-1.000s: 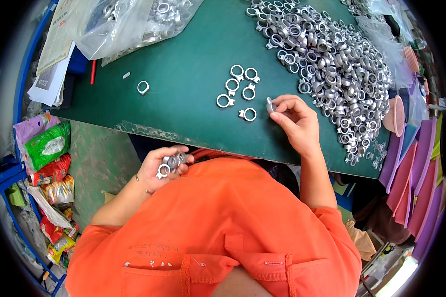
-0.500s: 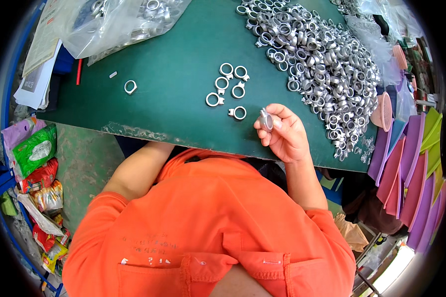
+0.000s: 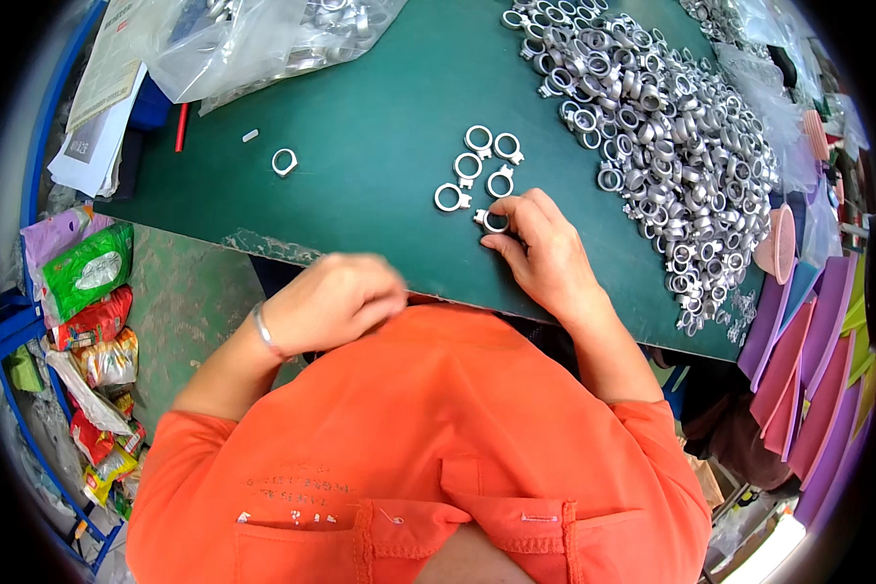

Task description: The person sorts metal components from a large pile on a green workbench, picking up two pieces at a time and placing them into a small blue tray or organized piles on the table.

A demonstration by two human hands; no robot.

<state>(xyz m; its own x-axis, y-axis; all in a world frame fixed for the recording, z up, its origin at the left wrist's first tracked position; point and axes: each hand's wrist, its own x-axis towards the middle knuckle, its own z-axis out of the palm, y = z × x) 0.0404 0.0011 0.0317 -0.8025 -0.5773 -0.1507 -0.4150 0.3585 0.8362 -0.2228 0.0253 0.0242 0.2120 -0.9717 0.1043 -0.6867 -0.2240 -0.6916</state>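
At far left, a blue rack (image 3: 36, 185) stands beside bright packets, a green packet (image 3: 90, 268) above a red packet (image 3: 95, 321). Loose papers (image 3: 88, 161) rest at the left end of the green bench (image 3: 380, 175), near a red stick (image 3: 181, 127) and a clear plastic bag (image 3: 253, 63) with metal rings showing inside. Below the bag lie a small white piece (image 3: 251, 135) and, well apart from the others, a lone metal ring (image 3: 283, 173).

At the bench's near edge, a person in an orange top (image 3: 409, 409) bends over the work. The left hand (image 3: 336, 302), a bracelet (image 3: 266, 329) at its wrist, is blurred with its fingers curled; from where I stand, I cannot tell whether its grip holds anything.

Right of centre, five metal rings (image 3: 480, 169) lie flat in a loose cluster. Just below them, the right hand (image 3: 545, 243) has its grip narrow about a sixth ring (image 3: 481, 219), thumb at the near side and fingertips at the far side; I cannot tell whether it is pinched.

Farther right, a great heap of rings (image 3: 667, 146) spreads down the bench toward scattered tiny bits (image 3: 743, 313). At its flank stands a pink container (image 3: 777, 243), beside upright purple and pink plastic pieces (image 3: 764, 316).
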